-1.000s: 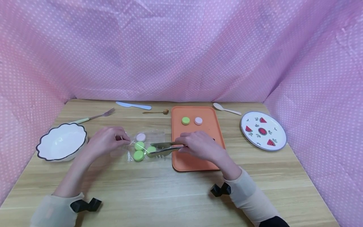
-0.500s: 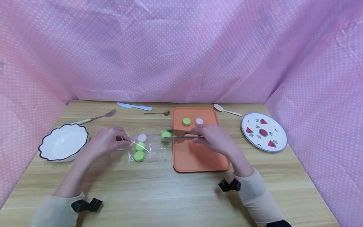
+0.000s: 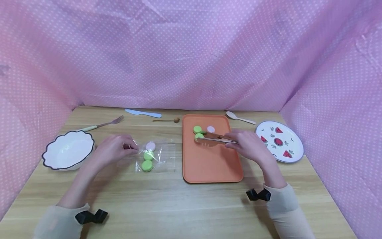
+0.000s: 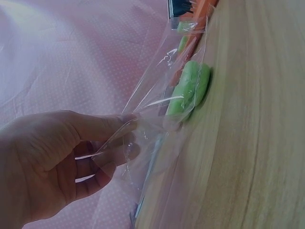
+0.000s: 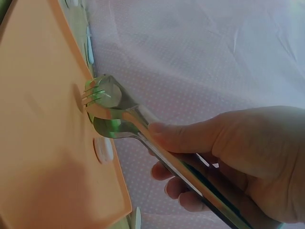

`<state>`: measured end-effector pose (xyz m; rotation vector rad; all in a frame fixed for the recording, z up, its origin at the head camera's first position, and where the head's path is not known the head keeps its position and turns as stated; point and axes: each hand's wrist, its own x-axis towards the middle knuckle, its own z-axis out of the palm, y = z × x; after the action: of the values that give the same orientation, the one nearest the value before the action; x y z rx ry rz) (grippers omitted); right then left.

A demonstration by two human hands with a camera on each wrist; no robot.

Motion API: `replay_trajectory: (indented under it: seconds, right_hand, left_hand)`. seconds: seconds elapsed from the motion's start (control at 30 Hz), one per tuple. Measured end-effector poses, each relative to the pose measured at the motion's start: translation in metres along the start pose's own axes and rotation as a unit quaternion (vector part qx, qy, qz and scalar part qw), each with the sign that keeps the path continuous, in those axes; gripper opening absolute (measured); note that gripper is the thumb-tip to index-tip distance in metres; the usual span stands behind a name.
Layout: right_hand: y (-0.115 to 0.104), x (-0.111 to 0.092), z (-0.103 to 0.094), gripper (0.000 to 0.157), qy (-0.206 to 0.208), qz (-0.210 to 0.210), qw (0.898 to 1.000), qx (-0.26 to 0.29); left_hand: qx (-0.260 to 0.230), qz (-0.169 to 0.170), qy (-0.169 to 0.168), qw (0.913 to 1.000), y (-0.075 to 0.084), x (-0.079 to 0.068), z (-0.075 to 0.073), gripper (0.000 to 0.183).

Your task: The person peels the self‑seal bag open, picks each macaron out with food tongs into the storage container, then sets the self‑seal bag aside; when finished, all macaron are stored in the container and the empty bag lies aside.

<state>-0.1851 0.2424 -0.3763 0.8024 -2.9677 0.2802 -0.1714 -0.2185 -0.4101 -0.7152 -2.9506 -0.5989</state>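
My left hand point(image 3: 117, 149) pinches the edge of a clear plastic bag point(image 4: 157, 95) at its left end. Inside the bag lie a pale pink macaron point(image 3: 150, 146) and two green macarons point(image 3: 147, 165). My right hand point(image 3: 249, 144) grips metal serving tongs point(image 5: 157, 148), one arm ending in fork tines. Between the tong tips, over the orange tray point(image 3: 209, 169), is a green macaron point(image 3: 198, 136). Just behind it on the tray sit another green macaron point(image 3: 197, 129) and a pale pink macaron point(image 3: 210, 129); in the right wrist view the tong tips partly hide the green.
A scalloped white bowl point(image 3: 68, 149) stands at the left, a fork point(image 3: 101, 124) behind it. Along the back lie a blue knife point(image 3: 143, 113), a small gold pick-like utensil point(image 3: 165, 120) and a pale spoon point(image 3: 240, 118). A watermelon-patterned plate point(image 3: 279, 152) is at the right.
My right hand has moved right with the tongs, carrying a green macaron from the bag to over the tray beside the others. My left hand has stayed at the bag's edge.
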Motion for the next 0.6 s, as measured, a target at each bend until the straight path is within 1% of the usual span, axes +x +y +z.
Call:
replay_trajectory:
  seconds: [0.17,0.6]
  right_hand:
    - [0.001,0.0002,0.0035,0.031,-0.009,0.004,1.0,-0.001]
    - [-0.0014,0.0016,0.0054,0.03,-0.019,0.007,1.0,-0.014]
  left_hand:
    - [0.004,0.001,0.006,1.0,0.0006,-0.0002,0.0016,0.007]
    - [0.006,0.0,0.004,1.0,0.0007,0.0001,-0.0002,0.007]
